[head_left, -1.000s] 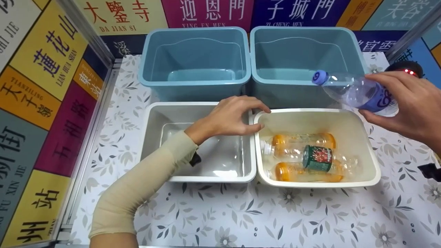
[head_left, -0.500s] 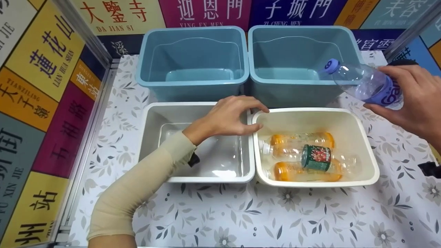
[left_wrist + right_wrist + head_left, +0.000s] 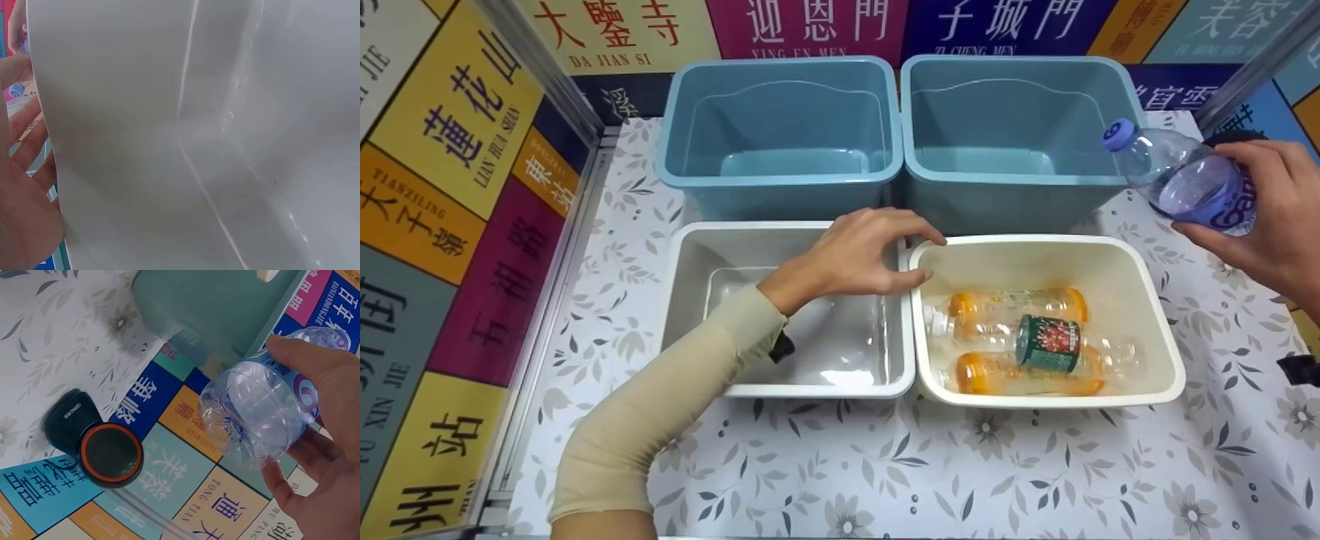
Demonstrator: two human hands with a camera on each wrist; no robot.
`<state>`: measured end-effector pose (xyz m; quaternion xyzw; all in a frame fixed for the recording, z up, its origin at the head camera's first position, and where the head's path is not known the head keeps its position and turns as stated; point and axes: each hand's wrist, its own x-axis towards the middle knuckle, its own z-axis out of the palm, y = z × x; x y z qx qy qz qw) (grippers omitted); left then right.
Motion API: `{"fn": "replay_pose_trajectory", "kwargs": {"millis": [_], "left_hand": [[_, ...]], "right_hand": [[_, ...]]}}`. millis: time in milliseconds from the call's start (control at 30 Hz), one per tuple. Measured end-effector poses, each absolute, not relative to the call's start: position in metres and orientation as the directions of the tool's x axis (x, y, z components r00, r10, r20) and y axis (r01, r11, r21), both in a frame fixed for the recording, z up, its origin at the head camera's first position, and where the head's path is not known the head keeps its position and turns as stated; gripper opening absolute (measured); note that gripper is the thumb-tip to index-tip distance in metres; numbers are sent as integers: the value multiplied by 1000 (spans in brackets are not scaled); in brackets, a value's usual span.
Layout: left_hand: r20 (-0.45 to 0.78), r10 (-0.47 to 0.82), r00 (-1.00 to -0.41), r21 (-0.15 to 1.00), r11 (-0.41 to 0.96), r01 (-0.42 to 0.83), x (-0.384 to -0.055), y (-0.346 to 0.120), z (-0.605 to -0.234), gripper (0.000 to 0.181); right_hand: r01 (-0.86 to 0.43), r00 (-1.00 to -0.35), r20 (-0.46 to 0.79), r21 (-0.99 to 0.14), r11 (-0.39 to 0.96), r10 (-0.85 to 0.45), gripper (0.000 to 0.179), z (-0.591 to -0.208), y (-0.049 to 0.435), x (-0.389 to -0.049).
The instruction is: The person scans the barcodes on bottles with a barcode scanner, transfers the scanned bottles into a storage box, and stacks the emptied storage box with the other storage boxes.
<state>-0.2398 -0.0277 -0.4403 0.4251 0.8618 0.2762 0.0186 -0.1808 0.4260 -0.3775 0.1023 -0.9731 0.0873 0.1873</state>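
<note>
My right hand (image 3: 1271, 221) holds a clear plastic bottle (image 3: 1147, 161) with a purple cap and purple label, tilted, cap to the upper left, just right of the right blue bin. In the right wrist view, thumb and fingers wrap the bottle (image 3: 253, 408) from the right. My left hand (image 3: 870, 251) rests with relaxed fingers at the adjoining rims of the grey-white bin (image 3: 679, 300) and the cream bin (image 3: 1166, 337), index fingertip at the cream bin's corner. Inside the cream bin lie two orange-ended bottles (image 3: 1020, 304) and a clear bottle with a green label (image 3: 1048, 343).
Two blue bins, one left (image 3: 780, 180) and one right (image 3: 1020, 178), stand side by side behind the pale ones. A black device with an orange ring (image 3: 112, 450) sits beyond the right hand. Printed panels (image 3: 810, 30) border the flower-patterned table (image 3: 960, 480).
My right hand has drawn the bottle to the right and slightly up, away from over the right blue bin's front corner. The left hand keeps its place at the rims.
</note>
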Motion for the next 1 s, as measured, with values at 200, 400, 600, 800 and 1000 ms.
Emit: {"fn": "replay_pose_trajectory", "kwargs": {"millis": [200, 400, 600, 800, 1000], "left_hand": [[199, 744, -638, 494, 486, 721, -240, -28, -440, 42], [198, 745, -637, 496, 484, 721, -240, -28, -440, 43], [197, 747, -635, 487, 488, 725, -240, -28, -440, 43], [196, 753, -628, 488, 481, 729, -240, -28, -439, 43], [193, 753, -629, 495, 479, 725, -240, -29, -439, 43]], "right_hand": [[-200, -915, 380, -136, 970, -135, 102, -383, 436, -184], [-150, -934, 349, -178, 972, -81, 97, -386, 441, -186], [-120, -939, 342, -258, 959, -26, 95, -392, 445, -188], [-70, -943, 332, -261, 963, 22, 92, -395, 450, -188], [-23, -951, 301, -278, 960, 64, 90, -398, 456, -191]]}}
